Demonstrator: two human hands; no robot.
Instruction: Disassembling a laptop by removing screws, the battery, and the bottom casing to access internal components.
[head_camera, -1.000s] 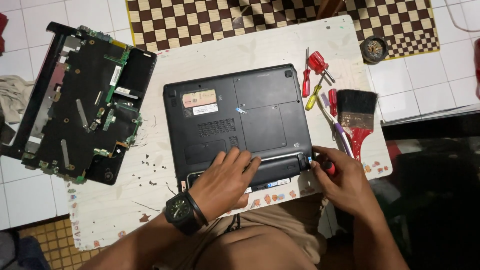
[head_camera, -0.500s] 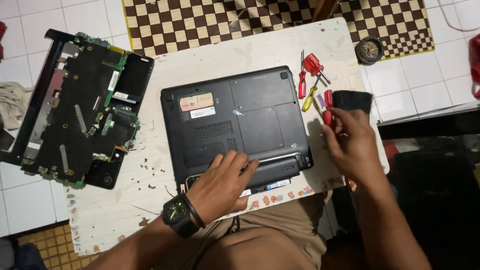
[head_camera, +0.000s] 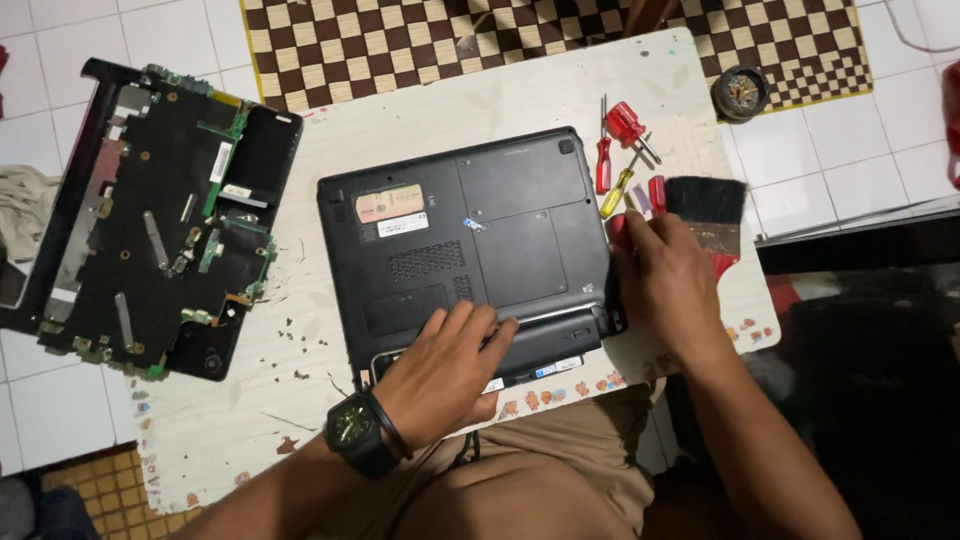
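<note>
A black laptop (head_camera: 480, 230) lies bottom-up on a white low table (head_camera: 400, 120). My left hand (head_camera: 445, 375), with a black wristwatch (head_camera: 355, 435), lies flat with fingers spread on the battery strip along the laptop's near edge. My right hand (head_camera: 670, 280) is just off the laptop's right side, its fingers curled over a red-handled screwdriver (head_camera: 617, 230) among the tools. It touches the black brush with a red handle (head_camera: 710, 205).
More screwdrivers, red (head_camera: 625, 125) and yellow (head_camera: 618, 190), lie at the table's right. A stripped laptop chassis with bare boards (head_camera: 160, 220) hangs over the left edge. Small screws (head_camera: 295, 335) dot the table. A checkered mat (head_camera: 400, 40) and a round tin (head_camera: 740, 92) lie on the tiled floor.
My right hand has left the laptop's near right corner with the red screwdriver and moved up to the tools beside the brush. The left hand stays on the battery strip.
</note>
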